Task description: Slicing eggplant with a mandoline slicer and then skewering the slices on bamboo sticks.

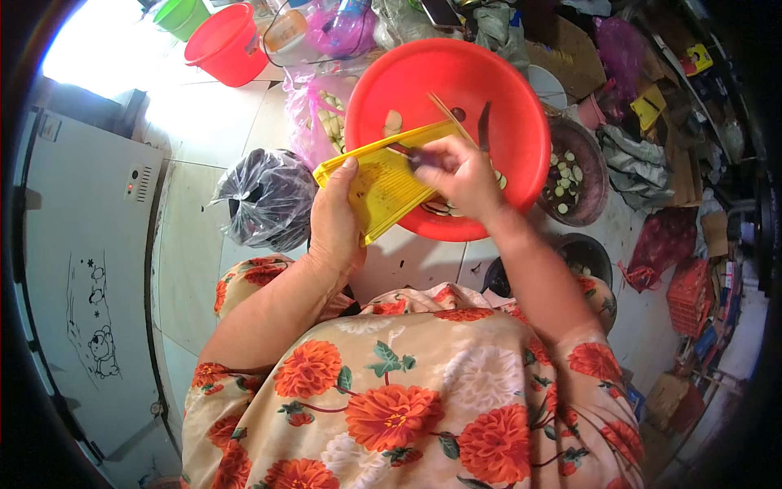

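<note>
My left hand (pixel 338 214) grips the near left end of a yellow ribbed plastic board (pixel 385 189), tilted over a large red plastic basin (pixel 516 79). Above the board's right part, my right hand (pixel 461 174) is closed on a small dark object (pixel 421 160), blurred; its exact kind cannot be told. Thin wooden sticks (pixel 449 116) jut up beyond the right hand. In the basin lie a curved dark knife (pixel 484 126), a round dark piece (pixel 458 114) and pale slices (pixel 393 120). More slices with dark rims (pixel 440 209) show below the board.
Left of the basin are a pink plastic bag (pixel 308 113) of pale pieces and a tied bag with dark contents (pixel 266 198). A dark bowl (pixel 595 177) of slices stands right. A red bucket (pixel 226 46) is farther back; a white appliance (pixel 85 257) stands far left.
</note>
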Available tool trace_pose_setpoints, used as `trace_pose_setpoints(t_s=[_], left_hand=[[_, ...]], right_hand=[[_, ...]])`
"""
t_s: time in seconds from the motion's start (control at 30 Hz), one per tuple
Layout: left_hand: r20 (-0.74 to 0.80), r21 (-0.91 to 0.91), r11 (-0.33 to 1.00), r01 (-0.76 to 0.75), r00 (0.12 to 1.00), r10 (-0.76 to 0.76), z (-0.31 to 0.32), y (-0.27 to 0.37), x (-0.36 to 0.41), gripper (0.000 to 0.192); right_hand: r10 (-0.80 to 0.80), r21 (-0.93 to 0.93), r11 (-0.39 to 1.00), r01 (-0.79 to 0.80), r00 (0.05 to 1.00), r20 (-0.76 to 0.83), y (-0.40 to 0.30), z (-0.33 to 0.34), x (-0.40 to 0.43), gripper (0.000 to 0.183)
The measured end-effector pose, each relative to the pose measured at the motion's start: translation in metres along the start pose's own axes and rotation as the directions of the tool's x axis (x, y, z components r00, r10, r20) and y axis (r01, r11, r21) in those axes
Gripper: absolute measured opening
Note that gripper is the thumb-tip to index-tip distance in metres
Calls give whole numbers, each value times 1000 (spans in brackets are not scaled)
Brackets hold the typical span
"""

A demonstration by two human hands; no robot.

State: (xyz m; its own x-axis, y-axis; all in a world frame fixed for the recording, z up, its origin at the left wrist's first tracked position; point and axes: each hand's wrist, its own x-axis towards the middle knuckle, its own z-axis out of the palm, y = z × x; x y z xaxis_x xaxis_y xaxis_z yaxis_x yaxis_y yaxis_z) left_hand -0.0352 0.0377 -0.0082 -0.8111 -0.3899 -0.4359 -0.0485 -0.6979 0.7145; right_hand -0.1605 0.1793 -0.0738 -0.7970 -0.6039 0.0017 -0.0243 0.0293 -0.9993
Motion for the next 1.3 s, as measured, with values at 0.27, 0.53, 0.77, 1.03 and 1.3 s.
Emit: trace_pose_setpoints(t_s=[0.27, 0.53, 0.77, 1.03, 1.3], left_hand=[[-49, -17, 1000, -4, 999, 3, 1, -1, 2, 40], [12, -14, 1000, 11, 1000, -11, 14, 1, -3, 34], [-37, -26, 1000, 0, 999, -1, -1, -1, 3, 38], [49, -1, 1000, -16, 999, 16, 9, -6, 2, 33], [15, 0, 999, -45, 999, 45, -1, -2, 1, 33]], right_hand=[[-41, -162, 986, 34, 998, -45, 2, 2, -3, 32], [-91, -387, 922, -10, 966, -243, 61, -44, 32, 33], [-90, -444, 888, 116, 993, 81, -35, 18, -17, 29], [161, -360, 889, -283, 929, -332, 37, -43, 33, 34], [-71, -211, 975, 70, 997, 5, -22, 21, -21, 33]])
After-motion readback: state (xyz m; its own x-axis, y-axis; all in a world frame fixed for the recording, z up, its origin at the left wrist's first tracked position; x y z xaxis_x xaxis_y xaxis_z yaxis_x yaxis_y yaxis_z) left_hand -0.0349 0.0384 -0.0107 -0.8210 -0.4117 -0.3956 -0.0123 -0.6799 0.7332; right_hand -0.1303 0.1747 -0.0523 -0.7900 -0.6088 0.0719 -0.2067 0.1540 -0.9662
